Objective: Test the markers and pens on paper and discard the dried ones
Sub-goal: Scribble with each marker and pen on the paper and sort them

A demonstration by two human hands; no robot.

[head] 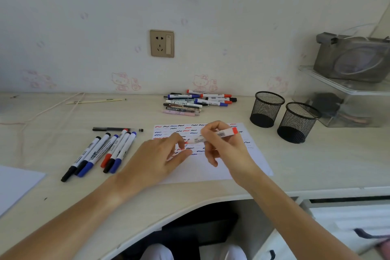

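From the head camera, the right hand [219,145] grips a red marker [217,135] above the scribbled paper [249,154] (its tip blurred), while the left hand [160,158], fingers loosely curled, hovers at that tip; whether it pinches anything is unclear.

A wall socket [162,43] is mounted on the patterned wall above the counter [316,160]. Two black mesh cups [267,109] [298,122] are set just beside each other at the right, both upright. Further right, a clear plastic box [346,99] is seen with a grey bag [354,59] resting on top. A cream cord [52,107] is laid across the counter's left part, near a pale stick [95,101].
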